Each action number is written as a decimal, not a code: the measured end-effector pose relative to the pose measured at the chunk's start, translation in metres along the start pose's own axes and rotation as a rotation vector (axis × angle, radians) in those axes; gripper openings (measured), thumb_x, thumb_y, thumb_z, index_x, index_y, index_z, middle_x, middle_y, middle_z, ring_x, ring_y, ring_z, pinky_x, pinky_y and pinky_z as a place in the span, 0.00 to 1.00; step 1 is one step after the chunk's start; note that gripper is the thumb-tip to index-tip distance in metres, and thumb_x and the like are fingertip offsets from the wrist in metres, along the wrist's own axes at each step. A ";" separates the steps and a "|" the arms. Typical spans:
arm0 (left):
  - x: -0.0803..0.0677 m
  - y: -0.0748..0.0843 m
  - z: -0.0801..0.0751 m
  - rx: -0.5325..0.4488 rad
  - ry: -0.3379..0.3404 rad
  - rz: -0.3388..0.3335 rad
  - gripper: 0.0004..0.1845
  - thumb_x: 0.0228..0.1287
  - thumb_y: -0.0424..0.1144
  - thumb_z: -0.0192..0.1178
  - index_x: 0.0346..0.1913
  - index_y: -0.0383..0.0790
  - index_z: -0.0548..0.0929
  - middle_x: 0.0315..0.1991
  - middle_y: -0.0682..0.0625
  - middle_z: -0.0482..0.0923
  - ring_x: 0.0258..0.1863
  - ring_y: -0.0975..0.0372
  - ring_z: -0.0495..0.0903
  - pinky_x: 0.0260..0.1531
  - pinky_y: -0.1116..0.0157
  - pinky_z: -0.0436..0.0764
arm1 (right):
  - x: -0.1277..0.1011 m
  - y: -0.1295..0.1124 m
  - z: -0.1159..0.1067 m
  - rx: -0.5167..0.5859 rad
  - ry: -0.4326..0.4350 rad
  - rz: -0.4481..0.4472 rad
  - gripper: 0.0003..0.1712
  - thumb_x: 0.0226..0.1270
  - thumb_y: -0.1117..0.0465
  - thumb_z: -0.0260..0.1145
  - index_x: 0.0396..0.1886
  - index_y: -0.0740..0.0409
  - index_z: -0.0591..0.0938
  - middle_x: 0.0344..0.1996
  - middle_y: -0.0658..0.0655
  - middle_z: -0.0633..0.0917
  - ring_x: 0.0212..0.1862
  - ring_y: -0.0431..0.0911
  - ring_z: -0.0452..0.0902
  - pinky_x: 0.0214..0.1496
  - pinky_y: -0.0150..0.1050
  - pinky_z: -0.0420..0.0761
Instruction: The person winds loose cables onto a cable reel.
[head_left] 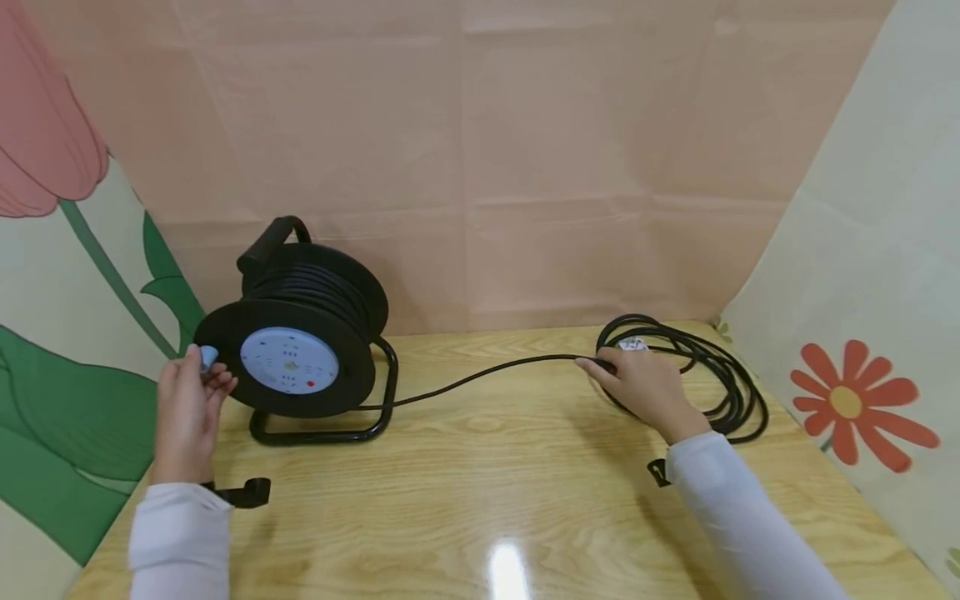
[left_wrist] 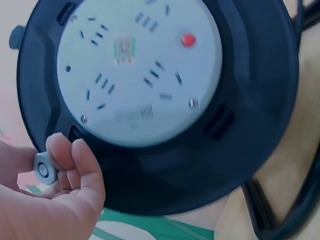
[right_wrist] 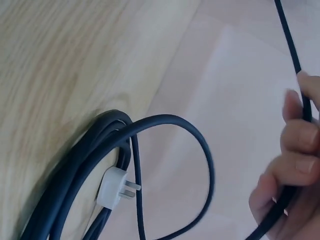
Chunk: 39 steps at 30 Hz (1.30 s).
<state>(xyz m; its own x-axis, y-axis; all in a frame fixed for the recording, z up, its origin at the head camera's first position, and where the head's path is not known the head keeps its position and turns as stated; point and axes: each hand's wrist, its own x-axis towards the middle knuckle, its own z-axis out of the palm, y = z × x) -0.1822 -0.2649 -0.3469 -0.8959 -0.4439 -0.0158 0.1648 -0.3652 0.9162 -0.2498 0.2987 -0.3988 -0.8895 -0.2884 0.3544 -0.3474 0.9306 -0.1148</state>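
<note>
A snag is likely if the loose cable point(head_left: 480, 373) is drawn in kinked from the coil point(head_left: 697, 375) at the table's point(head_left: 525, 467) far right corner. The reel's point(head_left: 300, 350) crank knob point(left_wrist: 44, 169) is pinched by the left hand point(head_left: 187, 408); the cable is gripped in the curled right hand point(head_left: 645, 387).

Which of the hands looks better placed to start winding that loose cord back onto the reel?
Probably the left hand: it already pinches the small grey knob at the reel's rim. The right hand holds the cord by the loose coil, suited to guiding it.
</note>
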 end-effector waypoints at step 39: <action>-0.017 0.016 0.062 0.939 0.097 0.373 0.31 0.77 0.62 0.35 0.58 0.35 0.66 0.41 0.34 0.73 0.39 0.43 0.71 0.38 0.50 0.67 | 0.014 -0.053 0.004 0.123 -0.014 -0.161 0.11 0.75 0.49 0.61 0.40 0.48 0.84 0.17 0.40 0.73 0.16 0.37 0.64 0.17 0.37 0.64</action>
<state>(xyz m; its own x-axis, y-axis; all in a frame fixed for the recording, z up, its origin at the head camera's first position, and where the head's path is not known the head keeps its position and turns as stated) -0.1902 -0.2121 -0.3073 -0.8095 -0.4778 0.3412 -0.0009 0.5822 0.8131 -0.2448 0.2441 -0.3918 -0.8235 -0.4348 0.3644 -0.5180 0.8382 -0.1704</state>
